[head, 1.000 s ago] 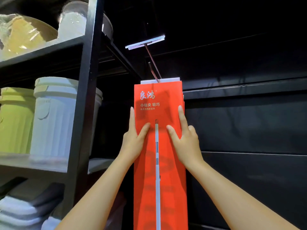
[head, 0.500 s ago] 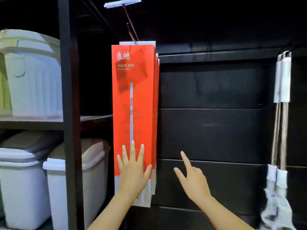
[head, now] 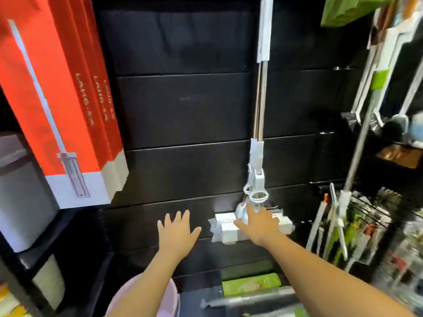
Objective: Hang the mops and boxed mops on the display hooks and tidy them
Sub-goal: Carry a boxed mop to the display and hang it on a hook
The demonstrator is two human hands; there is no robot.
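1. Neither hand is on the red boxed mops [head: 52,99] any more (the picture from half a second ago shows the left palm flat on the front box). The boxes hang close together at the upper left edge of the black display wall [head: 183,110], and that batch looks tidied to us.
2. Our view swings right and down to the hanging mop [head: 261,99], which sits at the far right in the earlier picture. Its handle runs up out of view at the wall's centre right, and its white mop head [head: 225,227] is near the wall's lower edge.
3. The right hand [head: 259,225] lies on the mop head with fingers stretched out, touching it without clasping. The left hand [head: 177,234] hovers just beside it, spread and empty, in front of the wall.
4. We judge that the work is passing from the boxes to the loose mops, and that straightening this head comes next.
5. Counts:
   - three red boxes by their gold-lettered sides, perhaps another hidden behind
   - two metal poles side by side, so likely two mops, though the heads blur into one cluster
   - two hands
   - one green packet [head: 250,283] below the wall's bottom edge
   - one grey bin [head: 20,191] at the left
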